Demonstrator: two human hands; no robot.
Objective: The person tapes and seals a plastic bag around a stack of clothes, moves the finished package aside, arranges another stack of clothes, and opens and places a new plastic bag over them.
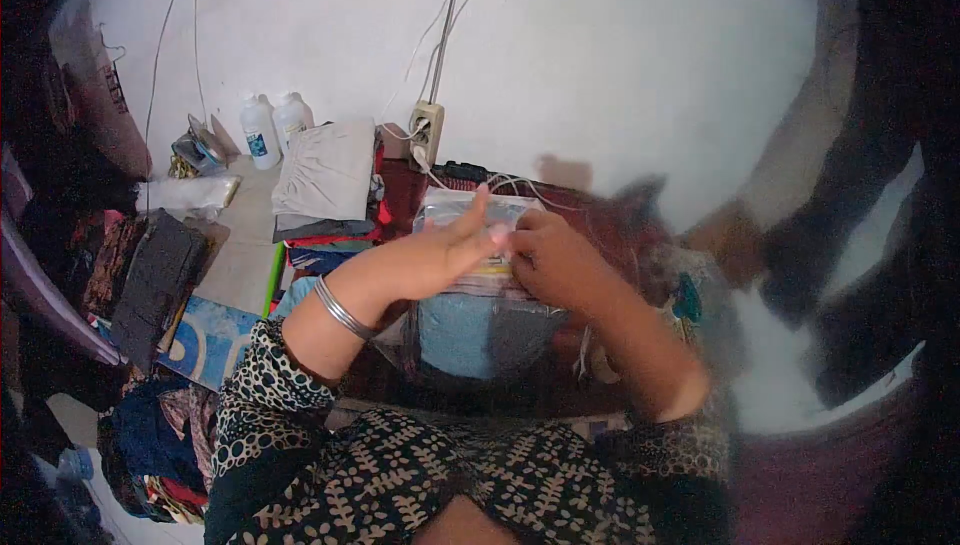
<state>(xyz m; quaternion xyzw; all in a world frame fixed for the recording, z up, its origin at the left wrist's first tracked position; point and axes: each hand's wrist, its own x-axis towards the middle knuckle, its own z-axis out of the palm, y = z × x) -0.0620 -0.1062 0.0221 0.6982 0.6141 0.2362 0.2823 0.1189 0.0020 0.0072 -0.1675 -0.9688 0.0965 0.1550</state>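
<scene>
My left hand is over the upper part of a clear plastic package, its fingers apart and pointing up and right. Close beside it on the right, my right hand has its fingers bent together at the package's upper right; what they pinch, if anything, is too small to make out. Below my hands, a folded light blue and grey cloth shows through the clear plastic. The package lies on a dark red surface.
A stack of folded clothes stands left of the package. Two white bottles are by the wall. A power strip with cables is behind my hands. More folded dark cloth lies at the left.
</scene>
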